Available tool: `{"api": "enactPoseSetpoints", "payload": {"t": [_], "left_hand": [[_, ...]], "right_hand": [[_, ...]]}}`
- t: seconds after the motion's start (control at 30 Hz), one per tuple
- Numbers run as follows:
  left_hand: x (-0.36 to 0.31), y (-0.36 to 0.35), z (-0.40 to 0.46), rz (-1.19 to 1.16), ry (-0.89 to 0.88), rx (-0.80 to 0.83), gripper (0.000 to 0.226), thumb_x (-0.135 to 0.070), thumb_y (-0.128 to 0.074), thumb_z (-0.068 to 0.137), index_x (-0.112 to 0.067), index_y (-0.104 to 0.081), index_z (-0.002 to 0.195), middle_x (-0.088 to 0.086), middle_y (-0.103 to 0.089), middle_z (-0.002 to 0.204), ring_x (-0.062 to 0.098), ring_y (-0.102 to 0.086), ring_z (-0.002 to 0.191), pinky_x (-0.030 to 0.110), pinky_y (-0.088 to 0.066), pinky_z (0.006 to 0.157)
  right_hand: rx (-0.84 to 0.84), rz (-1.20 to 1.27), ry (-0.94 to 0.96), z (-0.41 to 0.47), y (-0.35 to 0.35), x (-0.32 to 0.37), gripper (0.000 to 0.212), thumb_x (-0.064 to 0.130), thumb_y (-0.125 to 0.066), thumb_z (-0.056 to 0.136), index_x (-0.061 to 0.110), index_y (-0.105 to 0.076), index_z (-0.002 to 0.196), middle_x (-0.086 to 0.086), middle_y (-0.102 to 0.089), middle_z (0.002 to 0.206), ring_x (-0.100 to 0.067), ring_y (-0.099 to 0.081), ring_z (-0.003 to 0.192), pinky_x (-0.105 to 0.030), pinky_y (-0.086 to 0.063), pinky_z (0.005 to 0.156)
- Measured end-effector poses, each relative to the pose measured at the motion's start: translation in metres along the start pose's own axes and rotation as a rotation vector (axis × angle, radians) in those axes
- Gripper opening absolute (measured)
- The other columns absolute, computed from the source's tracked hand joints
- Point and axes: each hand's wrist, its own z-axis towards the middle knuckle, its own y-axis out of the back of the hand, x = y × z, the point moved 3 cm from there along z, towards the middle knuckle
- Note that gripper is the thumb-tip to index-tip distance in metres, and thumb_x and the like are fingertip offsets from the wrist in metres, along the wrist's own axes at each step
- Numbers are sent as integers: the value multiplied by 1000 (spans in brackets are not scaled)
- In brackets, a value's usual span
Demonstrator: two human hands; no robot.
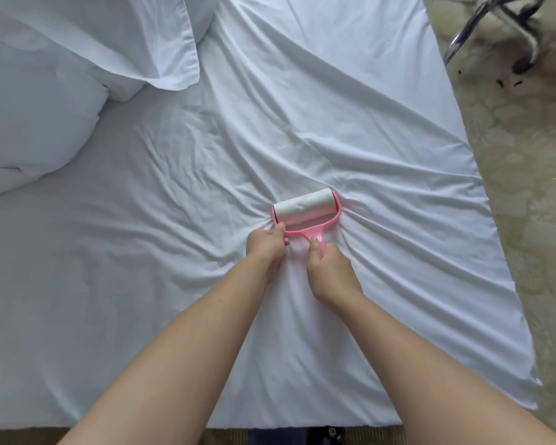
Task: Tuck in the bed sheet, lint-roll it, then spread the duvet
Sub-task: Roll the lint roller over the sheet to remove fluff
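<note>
Now | one lint roller [305,209] on sheet [382,149] | right hand [329,271] grips handle | left hand [268,244] pinches frame

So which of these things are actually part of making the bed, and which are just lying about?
Part of the job:
lint roller, held by left hand and right hand
bed sheet
duvet

Lying about:
pillow
chair base
carpet

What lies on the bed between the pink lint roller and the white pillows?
Only bare, wrinkled white sheet separates the pink lint roller from the white pillows, per the head view.
</note>
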Motion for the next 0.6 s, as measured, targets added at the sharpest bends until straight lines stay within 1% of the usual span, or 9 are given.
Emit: {"api": "enactPoseSetpoints", "payload": {"t": [0.07, 0.17, 0.3, 0.37, 0.43, 0.47, 0.53, 0.6], "left_hand": [[-13, 1, 12, -2, 2, -2, 40, -32, -49, 100, -14, -53, 64, -1, -49, 57, 12, -38, 47, 23, -28, 43], [-36, 6, 34, -19, -9, 0, 38, -32, -51, 99, -14, -54, 65, -3, -53, 60, 11, -41, 49, 24, -29, 46], [-69, 11, 65, -4, -23, -10, 40, -34, -52, 98, -15, -51, 63, -2, -52, 59, 11, -42, 47, 24, -27, 44], [-81, 11, 77, -12, -26, -13, 40, -35, -52, 98, -15, -51, 63, -2, -51, 58, 10, -42, 42, 22, -27, 40], [-87, 12, 84, -9, -35, -4, 40, -35, -51, 98, -15, -50, 63, -3, -49, 52, 5, -39, 31, 16, -25, 32], [-88, 12, 87, -3, -38, 3, 41, -36, -52, 98, -15, -49, 62, -5, -48, 45, 4, -36, 26, 14, -23, 31], [-88, 14, 90, 20, -30, 25, 44, -40, -52, 97, -16, -48, 60, -8, -44, 34, 8, -35, 29, 16, -21, 34], [-88, 15, 90, 26, -20, 52, 45, -41, -51, 97, -16, -47, 60, -9, -43, 33, 11, -34, 37, 18, -20, 38]], "right_hand": [[-13, -11, -5, 12, -1, 12, 54, 50, -21, 100, 9, -48, 122, -14, -57, 123, -32, -53, 112, -36, -38, 81], [-29, -11, -15, 34, -1, 33, 54, 50, -22, 100, 8, -49, 123, -15, -57, 124, -32, -53, 112, -34, -35, 78], [-45, 21, 3, 70, 2, 65, 56, 49, -22, 100, 7, -49, 125, -18, -57, 125, -34, -53, 114, -36, -38, 84], [-53, 21, 6, 85, 2, 74, 55, 48, -22, 101, 7, -49, 127, -18, -56, 127, -34, -52, 117, -37, -38, 86], [-58, 19, 9, 95, 1, 78, 55, 48, -22, 101, 7, -49, 126, -19, -55, 128, -35, -51, 118, -37, -38, 88], [-60, 18, 15, 98, 0, 79, 55, 48, -22, 101, 7, -50, 125, -20, -55, 127, -35, -51, 118, -38, -38, 88], [-67, 16, 27, 100, -2, 80, 53, 47, -22, 101, 8, -51, 123, -19, -56, 126, -35, -51, 117, -38, -37, 85], [-68, 13, 29, 100, -2, 80, 53, 48, -22, 101, 8, -50, 123, -18, -56, 126, -35, -51, 117, -37, -36, 84]]}}
